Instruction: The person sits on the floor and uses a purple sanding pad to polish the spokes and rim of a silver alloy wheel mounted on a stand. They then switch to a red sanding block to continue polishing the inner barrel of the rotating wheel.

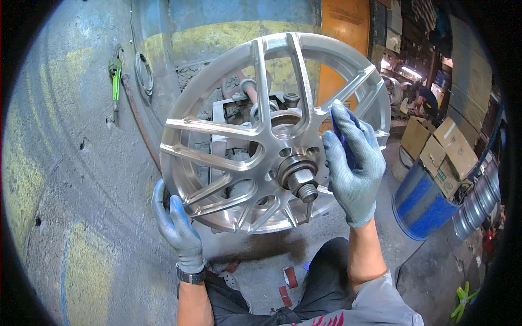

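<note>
A bare silver multi-spoke alloy wheel (265,142) faces me, mounted on a threaded shaft with a large hex nut (301,180) at its centre. My left hand (181,231), in a grey glove with blue-stained fingers, grips the lower left of the rim; part of its fingers is behind the edge. My right hand (356,174), in a matching glove, is raised in front of the spokes right of the nut. Its fingers close around a folded blue-purple sheet (346,142) that looks like sandpaper, close to a spoke. The hand hides part of the rim.
Behind the wheel stands a metal machine frame (218,117). A green-handled tool (115,81) hangs on the left wall. Red-brown sandpaper pieces (291,277) lie on the floor by my feet. At right stand a blue drum (421,204) with cardboard boxes (448,149); another person (427,100) crouches farther back.
</note>
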`<state>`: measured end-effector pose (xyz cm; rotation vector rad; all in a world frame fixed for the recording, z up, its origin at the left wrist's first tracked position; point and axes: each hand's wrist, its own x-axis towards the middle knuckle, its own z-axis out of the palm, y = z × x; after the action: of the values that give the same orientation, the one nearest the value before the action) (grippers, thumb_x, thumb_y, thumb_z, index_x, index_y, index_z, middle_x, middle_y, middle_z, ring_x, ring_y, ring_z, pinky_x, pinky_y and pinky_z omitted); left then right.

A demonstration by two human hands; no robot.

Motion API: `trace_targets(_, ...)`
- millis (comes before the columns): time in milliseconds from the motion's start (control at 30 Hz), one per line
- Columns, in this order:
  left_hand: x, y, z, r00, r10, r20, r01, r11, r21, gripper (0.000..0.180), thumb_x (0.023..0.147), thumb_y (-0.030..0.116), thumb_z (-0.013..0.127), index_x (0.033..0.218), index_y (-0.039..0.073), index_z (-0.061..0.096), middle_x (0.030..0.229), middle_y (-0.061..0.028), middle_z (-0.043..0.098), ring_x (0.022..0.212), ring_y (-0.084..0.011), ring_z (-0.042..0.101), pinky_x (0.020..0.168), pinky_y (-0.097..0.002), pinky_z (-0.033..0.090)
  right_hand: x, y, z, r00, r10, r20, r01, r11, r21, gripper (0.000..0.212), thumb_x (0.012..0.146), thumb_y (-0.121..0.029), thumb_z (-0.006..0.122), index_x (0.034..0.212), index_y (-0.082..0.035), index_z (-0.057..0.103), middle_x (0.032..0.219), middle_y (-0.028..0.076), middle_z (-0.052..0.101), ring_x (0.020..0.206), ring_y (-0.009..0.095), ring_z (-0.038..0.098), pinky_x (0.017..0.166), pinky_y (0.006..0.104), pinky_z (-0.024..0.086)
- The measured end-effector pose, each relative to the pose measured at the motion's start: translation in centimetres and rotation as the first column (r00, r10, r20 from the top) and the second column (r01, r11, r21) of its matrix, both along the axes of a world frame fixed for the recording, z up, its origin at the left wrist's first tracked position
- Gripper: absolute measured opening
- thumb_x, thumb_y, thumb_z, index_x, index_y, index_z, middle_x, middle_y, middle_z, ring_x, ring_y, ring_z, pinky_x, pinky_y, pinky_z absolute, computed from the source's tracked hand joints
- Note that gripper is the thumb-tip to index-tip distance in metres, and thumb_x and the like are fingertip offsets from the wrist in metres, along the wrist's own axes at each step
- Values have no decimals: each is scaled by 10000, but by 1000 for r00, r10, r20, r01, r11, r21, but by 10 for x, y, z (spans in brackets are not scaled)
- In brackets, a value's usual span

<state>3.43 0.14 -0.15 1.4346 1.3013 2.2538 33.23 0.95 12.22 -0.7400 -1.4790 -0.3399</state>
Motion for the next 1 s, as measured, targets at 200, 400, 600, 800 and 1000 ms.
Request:
trace_targets(200, -3, -1, 0, 996, 59, -68, -59, 998, -1, 462, 1157, 230, 517, 1531, -41, 531, 1495, -171, 579, 1364, -257, 561, 1162, -392, 433, -4, 19, 8, 996, -67, 59, 55, 981, 188, 333, 908, 8, 813, 1240, 19, 789, 1228, 173, 788, 1121, 281, 748, 951, 359, 592)
trace_targets(400, 2, 0, 2, 997, 60, -53, -60, 998, -9, 487, 1167, 293, 494, 1528, -30, 543, 1481, -171, 592, 1371, -273, 558, 1164, -418, 436, -15, 38, 20, 987, -135, 86, 111, 963, 244, 306, 913, -17, 824, 1218, -10, 799, 1089, 163, 768, 957, 277, 727, 858, 381, 587)
trace_targets(600, 1, 0, 2, 999, 38, -36, -38, 999, -8, 502, 1165, 295, 496, 1532, -46, 527, 1499, -184, 577, 1394, -287, 547, 1180, -431, 428, -20, 54, 27, 985, -148, 95, 115, 951, 288, 322, 918, -44, 824, 1238, -41, 789, 1005, 143, 715, 897, 281, 695, 788, 397, 575)
trace_targets(800, 2, -1, 5, 997, 59, -50, -62, 997, -44, 520, 1168, 304, 493, 1548, -49, 517, 1517, -197, 571, 1403, -304, 548, 1181, -438, 433, -21, 59, 23, 974, -203, 103, 160, 933, 322, 353, 915, -44, 817, 1266, -56, 783, 1019, 146, 693, 870, 288, 695, 757, 400, 583)
trace_targets(1000, -5, 6, 0, 987, 128, -95, -137, 986, -94, 527, 1175, 308, 508, 1533, -77, 532, 1478, -195, 614, 1353, -271, 587, 1144, -404, 469, -19, 61, 23, 965, -224, 135, 166, 923, 346, 433, 907, -43, 815, 1336, -87, 771, 1007, 142, 673, 837, 278, 698, 701, 389, 586)
